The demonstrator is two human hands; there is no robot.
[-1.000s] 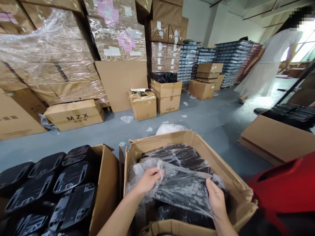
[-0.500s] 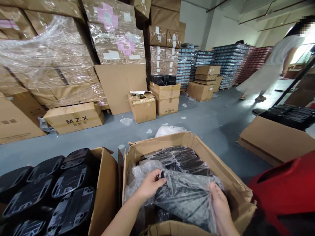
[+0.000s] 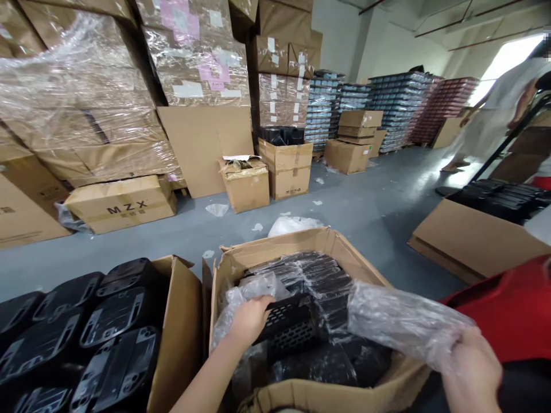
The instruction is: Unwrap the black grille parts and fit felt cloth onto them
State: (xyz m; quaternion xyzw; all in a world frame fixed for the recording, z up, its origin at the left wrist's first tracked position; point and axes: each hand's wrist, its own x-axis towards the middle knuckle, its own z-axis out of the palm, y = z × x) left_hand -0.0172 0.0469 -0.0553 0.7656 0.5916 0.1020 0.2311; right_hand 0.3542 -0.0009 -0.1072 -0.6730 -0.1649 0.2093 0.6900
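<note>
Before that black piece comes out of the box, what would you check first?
1. Left hand has hold of the black slotted part at its edge: ok.
2. Plastic film drawn off the part and bunched in the right hand: ok.
3. Part fully bare: not ok, crumpled wrap lies against it by the left hand.
4. Part free of the stacked black pieces behind it: cannot tell.
5. Cardboard box flaps open, nothing above the part: ok.
6. Other person far off at the back: ok.
</note>
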